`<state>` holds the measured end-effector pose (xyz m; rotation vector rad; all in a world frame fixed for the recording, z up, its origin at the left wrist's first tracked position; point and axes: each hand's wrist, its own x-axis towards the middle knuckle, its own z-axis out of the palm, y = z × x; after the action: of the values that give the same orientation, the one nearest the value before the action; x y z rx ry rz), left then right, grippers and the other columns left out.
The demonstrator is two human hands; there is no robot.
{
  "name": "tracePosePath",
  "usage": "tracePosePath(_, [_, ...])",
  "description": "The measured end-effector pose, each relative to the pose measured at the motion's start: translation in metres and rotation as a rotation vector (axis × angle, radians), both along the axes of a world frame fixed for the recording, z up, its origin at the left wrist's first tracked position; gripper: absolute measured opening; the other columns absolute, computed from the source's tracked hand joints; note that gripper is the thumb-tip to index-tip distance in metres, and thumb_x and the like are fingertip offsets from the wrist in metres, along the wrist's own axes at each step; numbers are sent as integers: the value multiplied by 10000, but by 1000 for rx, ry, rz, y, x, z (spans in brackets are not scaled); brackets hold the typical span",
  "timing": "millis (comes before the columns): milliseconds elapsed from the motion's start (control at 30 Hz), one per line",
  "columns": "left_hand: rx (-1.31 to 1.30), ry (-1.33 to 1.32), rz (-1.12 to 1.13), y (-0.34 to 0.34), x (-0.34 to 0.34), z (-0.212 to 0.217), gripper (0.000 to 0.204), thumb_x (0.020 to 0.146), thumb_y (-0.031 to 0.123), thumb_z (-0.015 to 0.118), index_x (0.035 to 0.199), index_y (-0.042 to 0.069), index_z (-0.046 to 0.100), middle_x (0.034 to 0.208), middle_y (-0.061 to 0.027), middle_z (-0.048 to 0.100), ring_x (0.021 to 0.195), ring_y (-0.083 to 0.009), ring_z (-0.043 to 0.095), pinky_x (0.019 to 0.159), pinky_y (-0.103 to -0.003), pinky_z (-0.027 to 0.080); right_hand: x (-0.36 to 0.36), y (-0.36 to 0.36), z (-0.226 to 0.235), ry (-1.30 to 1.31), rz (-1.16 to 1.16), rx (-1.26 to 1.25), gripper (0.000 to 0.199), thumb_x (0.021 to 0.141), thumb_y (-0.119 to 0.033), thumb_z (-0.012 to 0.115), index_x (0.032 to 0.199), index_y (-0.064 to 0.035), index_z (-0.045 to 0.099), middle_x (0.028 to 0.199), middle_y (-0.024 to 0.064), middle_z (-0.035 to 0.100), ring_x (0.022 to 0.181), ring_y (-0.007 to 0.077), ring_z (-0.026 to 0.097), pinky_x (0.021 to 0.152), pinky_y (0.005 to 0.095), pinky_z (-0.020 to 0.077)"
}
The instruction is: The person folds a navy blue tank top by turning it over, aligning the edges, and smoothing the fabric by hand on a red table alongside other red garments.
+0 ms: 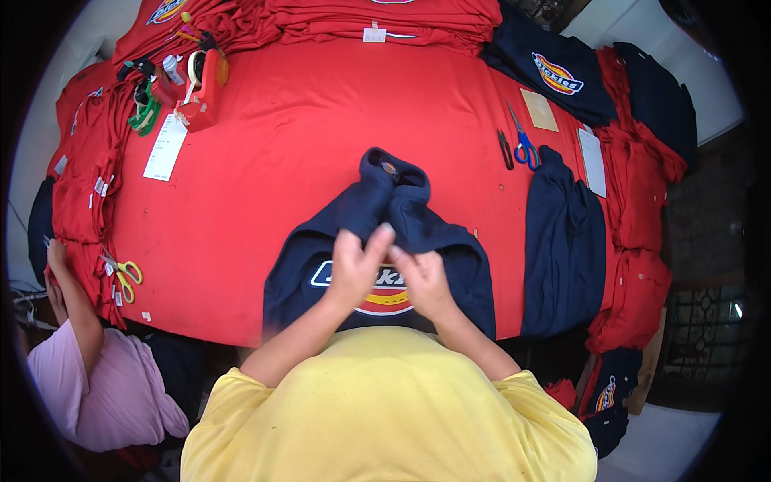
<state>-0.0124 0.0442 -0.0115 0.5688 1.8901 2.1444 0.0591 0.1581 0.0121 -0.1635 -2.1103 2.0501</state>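
A navy shirt [377, 241] lay on the red-covered bench [281, 145], at its near edge, logo up. Both hands met over the shirt's middle: the left hand [353, 269] and right hand [423, 281] were pressed close together, fingers pinching a bit of its fabric. Right of the shirt lay a folded navy stack [564, 245], and beyond that, blue scissors [524, 145]. Far left of the shirt, yellow scissors [124, 275] lay near another person's hand [56, 255].

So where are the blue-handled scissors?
The blue-handled scissors lie on the red table cover, to the person's right, just above the folded navy garment.
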Motion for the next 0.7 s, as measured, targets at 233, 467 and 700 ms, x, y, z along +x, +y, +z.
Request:
tracePosePath(233, [124,-216,-55,11,-39,10,300,937,264,615,874,-29,637,818,-44,655,735,-80,570,676,-252,472,-11,26,-3,-171,-53,-176,191,950,-134,571,998,39,634,817,32,652,712,98,604,661,232,504])
tracePosePath(467, [95,-105,113,17,-45,-13,320,945,262,607,844,-38,651,759,-41,663,705,-80,588,657,-250,480,13,16,3,-41,-143,61,169,926,-100,595,951,65,625,785,62,667,694,106,625,646,260,521])
tracePosePath(700, [56,-577,-277,16,-32,-6,306,901,236,663,1103,14,606,998,-62,665,901,-132,627,817,-281,495,18,30,-3,-118,-92,-39,246,957,-186,574,1035,38,640,839,48,659,751,89,581,700,242,476])
